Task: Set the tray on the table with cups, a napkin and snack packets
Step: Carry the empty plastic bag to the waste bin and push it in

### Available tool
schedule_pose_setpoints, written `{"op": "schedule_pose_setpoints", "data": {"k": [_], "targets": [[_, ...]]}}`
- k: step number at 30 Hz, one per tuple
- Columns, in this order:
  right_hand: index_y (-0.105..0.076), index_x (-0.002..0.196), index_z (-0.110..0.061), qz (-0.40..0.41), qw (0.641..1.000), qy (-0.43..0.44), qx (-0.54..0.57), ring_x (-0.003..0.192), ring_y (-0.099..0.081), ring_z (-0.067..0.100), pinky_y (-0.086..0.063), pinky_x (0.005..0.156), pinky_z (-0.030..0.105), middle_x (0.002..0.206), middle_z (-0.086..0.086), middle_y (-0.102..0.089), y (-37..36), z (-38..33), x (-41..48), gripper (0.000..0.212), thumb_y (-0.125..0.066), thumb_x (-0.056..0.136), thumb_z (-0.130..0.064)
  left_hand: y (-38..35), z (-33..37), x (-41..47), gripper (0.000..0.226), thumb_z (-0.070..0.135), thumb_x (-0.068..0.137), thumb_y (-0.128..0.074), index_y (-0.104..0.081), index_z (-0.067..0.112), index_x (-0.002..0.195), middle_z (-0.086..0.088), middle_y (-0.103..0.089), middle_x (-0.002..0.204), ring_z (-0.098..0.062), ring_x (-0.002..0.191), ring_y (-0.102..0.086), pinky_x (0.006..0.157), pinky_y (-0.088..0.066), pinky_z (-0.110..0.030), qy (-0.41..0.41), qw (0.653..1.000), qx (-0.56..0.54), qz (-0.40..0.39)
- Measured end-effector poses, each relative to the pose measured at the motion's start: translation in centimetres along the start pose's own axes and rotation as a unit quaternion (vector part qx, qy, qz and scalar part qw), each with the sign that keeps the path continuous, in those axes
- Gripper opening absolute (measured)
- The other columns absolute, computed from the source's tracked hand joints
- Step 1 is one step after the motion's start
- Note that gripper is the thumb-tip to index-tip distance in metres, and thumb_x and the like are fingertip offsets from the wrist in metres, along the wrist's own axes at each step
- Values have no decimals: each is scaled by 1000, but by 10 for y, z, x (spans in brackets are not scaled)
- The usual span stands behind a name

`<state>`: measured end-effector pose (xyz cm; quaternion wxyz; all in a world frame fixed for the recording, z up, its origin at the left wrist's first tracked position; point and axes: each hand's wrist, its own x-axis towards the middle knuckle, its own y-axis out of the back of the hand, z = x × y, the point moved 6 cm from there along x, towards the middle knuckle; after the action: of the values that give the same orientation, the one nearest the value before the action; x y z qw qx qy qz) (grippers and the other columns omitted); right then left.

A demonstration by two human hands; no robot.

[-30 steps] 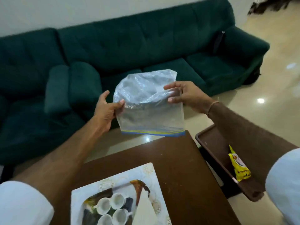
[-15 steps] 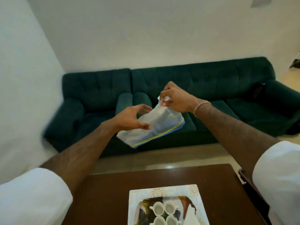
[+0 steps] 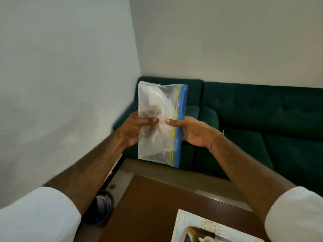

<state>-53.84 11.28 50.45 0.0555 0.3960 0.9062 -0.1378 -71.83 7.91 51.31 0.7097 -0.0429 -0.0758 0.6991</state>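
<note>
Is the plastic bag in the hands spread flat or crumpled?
Spread flat. The bag is held up between the left hand and right hand, its blue zip strip running straight down the right side. Whether the zip is sealed, cannot tell.

We see a dark green upholstered sofa (image 3: 253,119) against white walls (image 3: 61,75), and a dark round object (image 3: 103,206) on the floor.

The tray (image 3: 181,224) on the tabletop (image 3: 148,206) is cut off by the bottom edge, one cup (image 3: 208,239) barely showing.
</note>
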Motion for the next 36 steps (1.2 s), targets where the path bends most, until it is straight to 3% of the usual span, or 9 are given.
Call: {"op": "schedule_pose_setpoints", "data": {"k": [6, 12, 17, 20, 22, 24, 26, 30, 36], "targets": [[-62, 122, 4, 46, 998, 36, 13, 109, -67, 38, -55, 96, 50, 119, 22, -69, -72, 34, 86, 51, -73, 73, 14, 116, -18, -33, 39, -8, 76, -65, -80, 17, 102, -3, -79, 102, -17, 95, -74, 76, -59, -28, 36, 999, -8, 25], [-72, 93, 4, 18, 996, 87, -27, 96, -67, 25, -53, 89, 41, 116, 13, -70, -155, 84, 184, 23, -51, 87, 9, 263, -76, -56, 26, -5, 93, -53, -72, 10, 83, 0, -74, 78, -21, 78, -67, 66, -58, -25, 94, 987, -31, 126], [-76, 74, 3, -50, 921, 166, -350, 110, -64, 22, -53, 95, 34, 141, 9, -58, -232, 138, 268, 40, -45, 68, 27, 381, -153, -79, 33, 15, 82, -51, -80, -1, 83, -19, -74, 94, -28, 81, -64, 80, -54, -37, 196, 970, -45, 139], [-78, 98, -7, -170, 896, 16, -409, 125, -55, 15, -48, 103, 31, 141, 3, -57, -257, 203, 320, 50, -51, 65, 19, 435, -196, -89, 22, -1, 78, -67, -82, 13, 88, -12, -77, 98, -30, 90, -70, 81, -61, -44, 174, 960, 163, 148], [-71, 113, -6, -214, 930, -130, -270, 116, -59, 20, -48, 103, 38, 132, 8, -62, -265, 252, 348, 48, -57, 68, 2, 472, -226, -98, 24, 2, 69, -76, -81, 20, 84, -3, -77, 96, -21, 92, -71, 79, -61, -38, 137, 949, 215, 187], [-62, 124, -10, -206, 950, -212, -105, 110, -62, 25, -50, 97, 42, 130, 10, -63, -275, 293, 371, 51, -61, 74, -16, 503, -255, -106, 28, -4, 73, -77, -78, 23, 83, 2, -74, 99, -15, 93, -68, 81, -55, -28, 106, 934, 267, 212], [-50, 133, -25, -166, 950, -229, -132, 112, -66, 22, -54, 94, 38, 130, 3, -65, -284, 339, 403, 58, -72, 81, -35, 532, -286, -113, 30, -8, 78, -72, -76, 21, 83, 7, -72, 97, -4, 91, -65, 79, -49, -16, 83, 921, 303, 231], [-47, 138, -25, -187, 821, -128, -524, 102, -62, 14, -48, 88, 24, 117, -4, -66, -329, 428, 455, 77, -86, 72, -28, 581, -348, -124, 31, -13, 78, -69, -74, 18, 78, 15, -69, 87, 8, 85, -64, 73, -44, -3, 63, 910, 312, 267], [-66, 124, -18, -170, 739, -76, -648, 103, -64, 31, -55, 88, 40, 114, 11, -69, -360, 551, 521, 43, -64, 81, -10, 651, -473, -155, 33, -14, 75, -60, -72, 17, 78, 4, -69, 95, 9, 83, -56, 70, -34, 3, 195, 877, 343, 275]]}}
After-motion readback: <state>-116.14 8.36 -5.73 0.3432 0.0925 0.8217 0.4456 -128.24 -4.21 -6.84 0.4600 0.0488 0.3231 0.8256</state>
